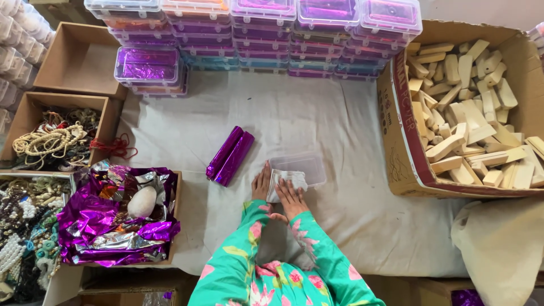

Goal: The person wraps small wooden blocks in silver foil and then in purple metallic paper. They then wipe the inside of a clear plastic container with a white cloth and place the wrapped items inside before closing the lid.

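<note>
Large cardboard box at the right edge of the cloth: heaped with pale wooden blocks. Far edge: stacked clear plastic cases with purple and orange foil inside, several layers high, one shorter stack set forward at the left. Left side: an empty carton at the far corner, below it a carton of cord and bead strings, then a tray of crumpled purple foil with a pale oval lump on top; loose beads at the near left corner.

Centre, toward the near edge: small clear plastic container, open, with white cloth draped over its near rim. Left hand flat, fingers extended, beside the container. Right hand spread flat on the white cloth, gripping nothing. Two purple foil rolls just left of it.

Surface: grey-white cloth sheet, creased. Cream bag at the near right corner.
</note>
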